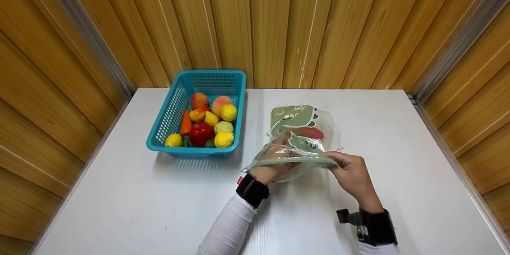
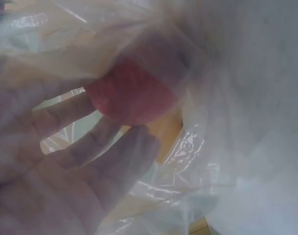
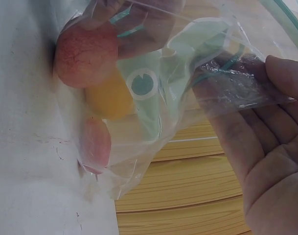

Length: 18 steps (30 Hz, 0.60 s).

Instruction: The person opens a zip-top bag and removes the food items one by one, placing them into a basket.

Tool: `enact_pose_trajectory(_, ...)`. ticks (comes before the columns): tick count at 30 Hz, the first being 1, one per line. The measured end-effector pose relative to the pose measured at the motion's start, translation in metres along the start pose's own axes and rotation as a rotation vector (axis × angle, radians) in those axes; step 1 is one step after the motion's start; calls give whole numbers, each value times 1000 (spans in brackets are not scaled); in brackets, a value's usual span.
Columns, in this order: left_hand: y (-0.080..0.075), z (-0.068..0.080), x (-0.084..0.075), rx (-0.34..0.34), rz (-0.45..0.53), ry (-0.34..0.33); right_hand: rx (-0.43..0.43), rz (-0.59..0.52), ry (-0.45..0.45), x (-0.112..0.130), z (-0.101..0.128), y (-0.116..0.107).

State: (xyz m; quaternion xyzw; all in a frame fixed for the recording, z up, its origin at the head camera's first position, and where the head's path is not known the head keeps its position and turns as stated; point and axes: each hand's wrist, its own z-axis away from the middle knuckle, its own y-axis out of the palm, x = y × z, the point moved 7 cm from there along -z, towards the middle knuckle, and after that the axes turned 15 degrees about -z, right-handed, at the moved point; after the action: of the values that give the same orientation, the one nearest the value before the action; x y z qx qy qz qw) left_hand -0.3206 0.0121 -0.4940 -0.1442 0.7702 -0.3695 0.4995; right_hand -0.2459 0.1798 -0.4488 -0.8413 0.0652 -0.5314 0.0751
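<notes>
Clear plastic, printed with a green dinosaur: your zip bag [image 1: 297,135] lies on the white table [image 1: 398,135], just right of the teal basket [image 1: 157,135] of fruit, its mouth towards you and its long axis running away. Your left hand [image 1: 275,163] is inside the mouth, fingers [image 2: 85,152] loosely curved beside a red fruit [image 2: 131,93], gripping nothing firmly. Your right hand [image 1: 352,173] pinches the bag's green zip edge [image 1: 295,160] at the right side.

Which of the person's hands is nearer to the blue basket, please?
Left. The left hand, inside the bag, lies just right of the basket and nearer the person; the right hand holds the bag's rim farther right.
</notes>
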Motion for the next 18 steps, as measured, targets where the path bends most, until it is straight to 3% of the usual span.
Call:
enact_pose_trajectory(2, 0, 3, 3, 25, -110, -48, 2, 1, 2, 0, 0, 0)
enact_pose_trajectory(3, 1, 4, 4, 44, -103, -74, 2, 2, 3, 0, 0, 0)
enact_pose_trajectory(5, 1, 5, 4, 55, -188, -79, 1, 0, 5, 0, 0, 0)
enact_pose_trajectory(9, -2, 8, 2, 41, -261, -42, 0, 2, 14, 0, 0, 0)
enact_pose_trajectory(11, -4, 10, 2, 24, -398, -19, 0, 6, 15, -1, 0, 0)
enact_pose_trajectory(14, -5, 11, -1, 21, -475, 9, -2, 12, 14, -1, 0, 0)
enact_pose_trajectory(15, -4, 12, 0, 34, -404, -6, -4, 12, 12, -2, 0, -1)
enact_pose_trajectory(16, -5, 12, -1, 35, -398, 0, -6, 12, 9, -2, 0, -1)
enact_pose_trajectory(17, -5, 12, -2, 43, -309, -5, -8, 12, 5, -2, 0, -1)
enact_pose_trajectory(18, -1, 12, -1, 101, -122, -47, -9, 12, -1, -2, 0, -1)
